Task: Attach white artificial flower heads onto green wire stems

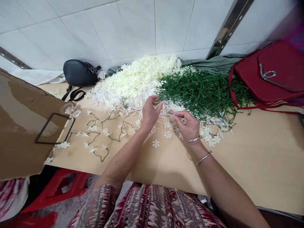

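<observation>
My left hand point(151, 111) reaches to the front of a heap of white artificial flower petals point(144, 76). Its thumb and fingers are apart, close to a pile of green plastic stems point(199, 90), and I see nothing held in it. Lower and to the right, my right hand point(189, 126) pinches a thin white piece between thumb and fingertips; its exact kind is too small to tell. Loose white blossoms point(167, 134) lie below and between the hands, among thin white plastic bits. A single white flower point(155, 143) rests nearer the table's front edge.
Green strands with white flowers point(118, 134) spread over the table's left part. A cardboard box point(21, 126) stands far left, beside a clear plastic dish point(71, 110). A black bag point(79, 72) sits back left, a red bag point(273, 72) back right. Red stools point(64, 186) are below.
</observation>
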`<state>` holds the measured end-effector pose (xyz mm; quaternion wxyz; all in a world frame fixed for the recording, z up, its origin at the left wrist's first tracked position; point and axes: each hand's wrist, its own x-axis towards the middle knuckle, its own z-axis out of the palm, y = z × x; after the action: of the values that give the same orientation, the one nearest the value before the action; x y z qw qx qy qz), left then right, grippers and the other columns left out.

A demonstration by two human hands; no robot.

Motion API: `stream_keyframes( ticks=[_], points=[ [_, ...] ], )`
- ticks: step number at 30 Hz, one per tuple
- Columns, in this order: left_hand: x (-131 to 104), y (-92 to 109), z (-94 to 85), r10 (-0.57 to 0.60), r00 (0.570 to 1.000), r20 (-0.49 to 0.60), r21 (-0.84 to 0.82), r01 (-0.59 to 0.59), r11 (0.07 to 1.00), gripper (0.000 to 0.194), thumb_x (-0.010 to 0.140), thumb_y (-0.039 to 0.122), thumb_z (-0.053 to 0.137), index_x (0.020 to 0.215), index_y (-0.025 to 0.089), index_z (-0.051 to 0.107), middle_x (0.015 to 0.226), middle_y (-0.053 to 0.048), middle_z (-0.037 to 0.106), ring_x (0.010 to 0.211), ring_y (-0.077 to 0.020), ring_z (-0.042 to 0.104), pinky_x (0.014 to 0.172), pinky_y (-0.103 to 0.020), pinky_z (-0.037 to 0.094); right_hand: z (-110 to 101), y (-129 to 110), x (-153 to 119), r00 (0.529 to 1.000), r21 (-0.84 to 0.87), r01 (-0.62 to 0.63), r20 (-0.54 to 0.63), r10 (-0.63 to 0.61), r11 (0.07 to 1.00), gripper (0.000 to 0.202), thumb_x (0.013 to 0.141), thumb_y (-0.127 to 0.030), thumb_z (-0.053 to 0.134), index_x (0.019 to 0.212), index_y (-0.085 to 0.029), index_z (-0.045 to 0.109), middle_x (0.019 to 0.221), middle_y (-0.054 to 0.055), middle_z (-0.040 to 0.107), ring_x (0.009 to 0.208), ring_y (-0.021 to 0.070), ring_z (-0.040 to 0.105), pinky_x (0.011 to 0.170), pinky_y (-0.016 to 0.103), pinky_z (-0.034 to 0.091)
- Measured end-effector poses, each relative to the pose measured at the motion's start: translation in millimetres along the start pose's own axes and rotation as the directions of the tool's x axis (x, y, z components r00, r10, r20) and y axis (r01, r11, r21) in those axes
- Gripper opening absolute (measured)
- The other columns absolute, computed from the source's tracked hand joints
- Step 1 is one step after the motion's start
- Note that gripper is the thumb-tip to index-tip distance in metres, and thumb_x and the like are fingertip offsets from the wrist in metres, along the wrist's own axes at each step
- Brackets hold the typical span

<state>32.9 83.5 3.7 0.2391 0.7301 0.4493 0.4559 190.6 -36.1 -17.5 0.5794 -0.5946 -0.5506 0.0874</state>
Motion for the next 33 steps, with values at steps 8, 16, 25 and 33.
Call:
stream_keyframes(
  ticks=[8,16,25,33],
  points=[
    [7,-2,-8.6,0.125,0.985,-0.121,-0.048,-0.131,0.99,0.01,0.101,0.017,0.07,0.105,0.025,0.076,0.099,-0.003,0.08,0.086,-0.0157,0.073,0.081,-0.03,0.059,4,5,0,0.994,-0.055,0.106,0.033,-0.105,0.993,0.023,0.106,-0.042,0.065,0.102,-0.028,0.083,0.101,0.008,0.088,0.098,0.0273,0.083,0.095,0.048,0.067],
    [15,16,-37.4,0.194,0.971,-0.139,-0.272,-0.226,0.936,0.011,0.101,0.038,0.078,0.101,0.027,0.079,0.1,-0.003,0.081,0.087,-0.0149,0.073,0.078,-0.031,0.058,-3,-7,0,0.992,-0.005,0.096,-0.087,-0.096,0.995,0.019,0.104,-0.039,0.069,0.095,-0.027,0.08,0.094,0.005,0.086,0.09,0.0252,0.082,0.087,0.043,0.067],
    [10,20,-59.4,0.053,0.996,-0.068,-0.56,-0.082,0.825,0.045,0.089,0.067,0.089,0.109,0.029,0.075,0.104,-0.002,0.077,0.092,-0.0147,0.076,0.085,-0.03,0.066,-11,-9,5,0.974,0.095,-0.061,-0.212,0.08,0.994,0.02,0.101,-0.043,0.074,0.1,-0.023,0.074,0.094,0.005,0.078,0.086,0.0225,0.073,0.085,0.043,0.061],
    [-34,32,-64.2,0.069,0.978,0.199,-0.573,0.059,0.817,0.046,0.096,0.067,0.083,0.121,0.03,0.071,0.105,-0.003,0.074,0.098,-0.0192,0.083,0.088,-0.035,0.07,-17,-27,10,0.999,0.311,0.028,-0.032,-0.019,0.95,0.028,0.104,-0.053,0.07,0.104,-0.027,0.06,0.131,0.012,0.08,0.123,0.0289,0.078,0.109,0.057,0.062]
  ],
)
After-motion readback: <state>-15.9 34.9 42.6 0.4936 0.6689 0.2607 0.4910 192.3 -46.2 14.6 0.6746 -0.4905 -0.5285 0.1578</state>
